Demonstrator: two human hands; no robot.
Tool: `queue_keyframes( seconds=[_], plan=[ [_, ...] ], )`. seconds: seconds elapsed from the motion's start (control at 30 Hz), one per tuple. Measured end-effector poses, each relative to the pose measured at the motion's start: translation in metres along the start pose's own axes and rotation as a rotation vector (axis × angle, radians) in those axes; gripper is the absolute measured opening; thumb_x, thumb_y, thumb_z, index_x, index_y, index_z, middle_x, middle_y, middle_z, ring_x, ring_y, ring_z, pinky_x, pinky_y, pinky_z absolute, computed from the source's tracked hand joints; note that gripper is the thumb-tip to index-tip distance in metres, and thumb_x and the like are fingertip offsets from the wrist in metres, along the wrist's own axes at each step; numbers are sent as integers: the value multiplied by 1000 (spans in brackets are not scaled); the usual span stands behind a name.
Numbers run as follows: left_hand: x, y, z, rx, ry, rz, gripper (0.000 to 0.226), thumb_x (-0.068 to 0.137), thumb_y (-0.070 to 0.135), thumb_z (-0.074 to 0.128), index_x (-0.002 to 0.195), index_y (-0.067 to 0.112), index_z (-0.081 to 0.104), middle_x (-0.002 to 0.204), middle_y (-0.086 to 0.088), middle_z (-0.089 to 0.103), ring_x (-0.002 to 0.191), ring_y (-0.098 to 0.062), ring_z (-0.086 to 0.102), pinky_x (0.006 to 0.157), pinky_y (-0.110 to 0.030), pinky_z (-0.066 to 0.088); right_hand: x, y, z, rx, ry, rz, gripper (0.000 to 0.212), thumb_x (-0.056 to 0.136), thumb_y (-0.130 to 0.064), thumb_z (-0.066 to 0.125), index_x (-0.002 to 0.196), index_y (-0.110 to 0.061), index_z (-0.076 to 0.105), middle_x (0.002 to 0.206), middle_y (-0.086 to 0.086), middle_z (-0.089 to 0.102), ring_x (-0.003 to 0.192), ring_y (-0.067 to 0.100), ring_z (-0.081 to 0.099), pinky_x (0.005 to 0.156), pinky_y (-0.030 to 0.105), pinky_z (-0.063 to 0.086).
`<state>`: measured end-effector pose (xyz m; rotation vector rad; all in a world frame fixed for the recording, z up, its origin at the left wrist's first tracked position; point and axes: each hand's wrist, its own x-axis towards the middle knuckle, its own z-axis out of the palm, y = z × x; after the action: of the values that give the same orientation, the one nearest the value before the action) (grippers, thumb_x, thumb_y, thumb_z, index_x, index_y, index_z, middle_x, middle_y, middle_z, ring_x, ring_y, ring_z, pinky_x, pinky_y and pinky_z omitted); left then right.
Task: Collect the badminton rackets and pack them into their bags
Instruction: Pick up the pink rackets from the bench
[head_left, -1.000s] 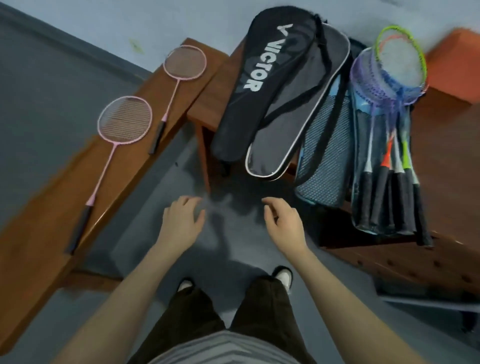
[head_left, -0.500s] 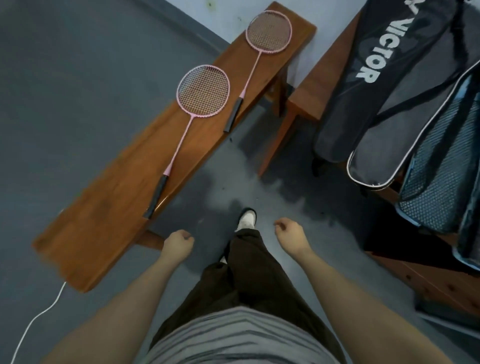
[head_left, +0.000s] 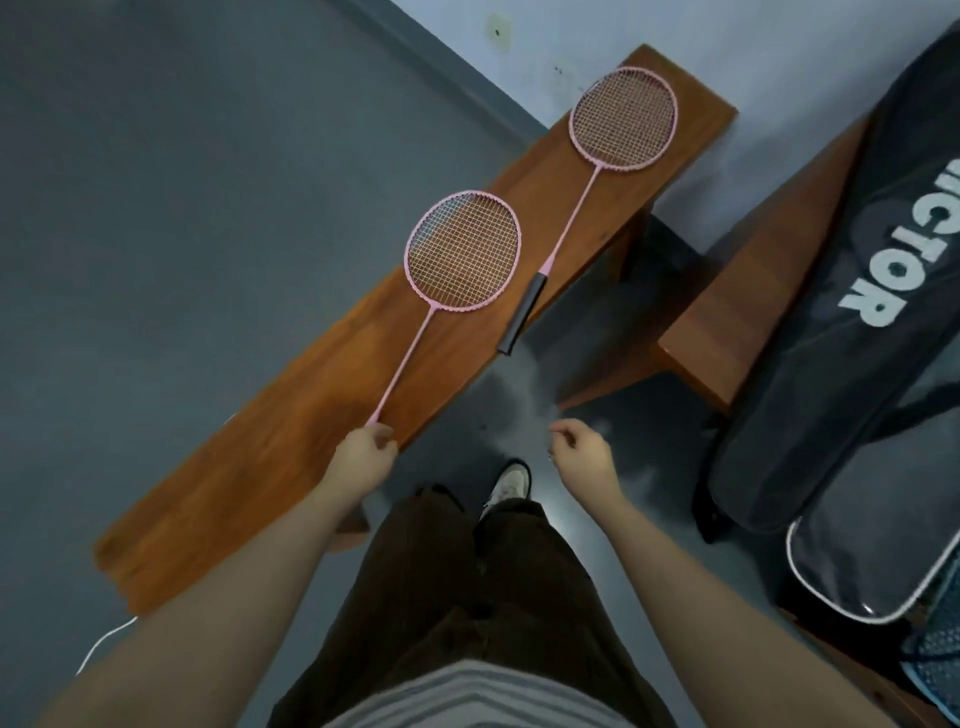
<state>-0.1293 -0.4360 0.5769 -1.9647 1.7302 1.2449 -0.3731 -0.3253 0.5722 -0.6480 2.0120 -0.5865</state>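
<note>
Two pink rackets lie on a long wooden bench (head_left: 260, 483). The near pink racket (head_left: 460, 254) has its head mid-bench; my left hand (head_left: 363, 457) covers its black handle with fingers curled round it. The far pink racket (head_left: 621, 122) lies toward the wall, and its black handle (head_left: 522, 319) pokes over the bench edge. My right hand (head_left: 582, 457) hovers over the floor, loosely curled and holding nothing. A black Victor racket bag (head_left: 852, 322) lies on a second bench at the right, with an open grey-lined bag (head_left: 872, 561) below it.
The second wooden bench (head_left: 727, 322) stands at the right under the bags. A blue mesh bag (head_left: 935, 670) shows at the bottom right corner. A white cable (head_left: 104, 642) runs on the grey floor by the long bench's near end. My legs and one shoe (head_left: 506, 486) are between the benches.
The view has turned left and closer to the long bench. My left hand has reached forward onto the near racket's handle. My right hand has stayed loosely curled over the floor.
</note>
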Motion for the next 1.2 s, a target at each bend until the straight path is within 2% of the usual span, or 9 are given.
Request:
queue_keyframes(
  seconds=[0.13, 0.27, 0.33, 0.47, 0.57, 0.7, 0.83, 0.97, 1.2],
  plan=[
    [51, 24, -16, 79, -5, 105, 39, 93, 26, 47, 130, 16, 49, 129, -11, 52, 111, -26, 53, 96, -37, 45, 41, -38, 6, 37, -5, -60, 22, 94, -13, 45, 111, -10, 59, 79, 7, 59, 66, 17, 53, 65, 37, 50],
    [115, 35, -10, 156, -49, 118, 46, 92, 34, 47, 136, 22, 41, 132, -11, 47, 113, -28, 50, 96, -45, 45, 89, -58, 22, 69, 46, -67, 21, 95, -13, 45, 112, -12, 58, 82, 4, 59, 64, 10, 50, 56, 19, 40],
    [150, 36, -1, 232, -51, 142, 54, 92, 39, 47, 141, 25, 32, 133, -12, 45, 116, -29, 48, 98, -47, 43, 116, -61, 32, 86, 102, -70, 23, 96, -14, 45, 115, -13, 56, 89, 0, 59, 72, 9, 53, 62, 19, 43],
    [199, 33, 21, 301, 17, 198, 65, 89, 41, 54, 144, 29, 20, 132, -13, 41, 115, -29, 47, 98, -49, 42, 161, -59, 49, 82, 211, -62, 32, 96, -20, 46, 127, -16, 51, 112, 2, 58, 101, 12, 55, 86, 30, 48],
    [217, 27, 34, 208, 121, 268, 63, 88, 28, 60, 141, 27, 26, 125, -11, 46, 109, -26, 49, 96, -44, 45, 186, -53, 57, 67, 304, -83, 36, 95, -23, 49, 131, -19, 47, 106, 0, 55, 90, 7, 52, 79, 26, 47],
    [224, 22, 38, 62, 66, 443, 49, 94, 14, 50, 140, 20, 36, 111, -8, 52, 88, -14, 54, 84, -30, 51, 211, -48, 64, 54, 372, -17, 48, 94, -30, 51, 139, -22, 36, 107, -1, 53, 90, 8, 53, 75, 24, 47],
    [217, 35, 31, -86, 196, 496, 42, 93, 9, 50, 135, 16, 46, 100, -2, 51, 80, -8, 51, 74, -8, 42, 227, -46, 67, -15, 354, 37, 58, 92, -41, 51, 143, -27, 27, 113, 1, 53, 98, 13, 54, 83, 38, 51],
    [217, 56, 15, -203, 207, 482, 41, 89, 6, 56, 130, 13, 52, 94, -1, 53, 77, -6, 53, 70, 0, 40, 242, -60, 77, -60, 342, 95, 73, 83, -57, 56, 142, -30, 23, 125, 1, 51, 109, 20, 55, 88, 47, 50],
    [226, 82, 0, -243, 211, 471, 41, 89, 6, 56, 129, 14, 54, 91, -5, 57, 73, -5, 52, 68, 0, 40, 258, -71, 94, -161, 366, 154, 73, 86, -39, 63, 143, -24, 21, 129, 7, 52, 110, 29, 57, 86, 46, 50]
  ],
)
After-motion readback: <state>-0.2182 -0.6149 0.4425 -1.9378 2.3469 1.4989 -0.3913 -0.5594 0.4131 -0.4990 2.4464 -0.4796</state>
